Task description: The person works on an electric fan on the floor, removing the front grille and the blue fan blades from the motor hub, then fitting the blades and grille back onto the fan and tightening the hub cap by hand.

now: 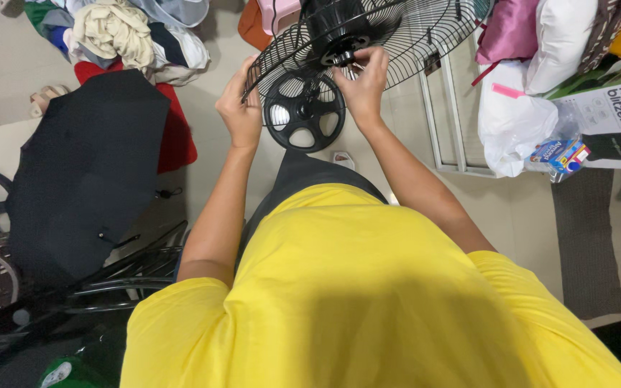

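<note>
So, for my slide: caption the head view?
Both hands, left and right, hold a black fan guard.

Glossy black wire fan guard [397, 39]; matt black cloth umbrella [84, 172]; smooth plastic bag [512, 122].

Both arms reach forward, left hand [241, 108] and right hand [363, 85] raised, fingers curled in a grip.

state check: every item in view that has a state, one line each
left hand: closed on the rim of the fan grille
right hand: fingers pinched at the grille hub
fan grille: held up, tilted
round fan base: upright, behind the grille
black umbrella: open, lying on its side
clothes pile: heaped, unfolded
white bag: full
</note>
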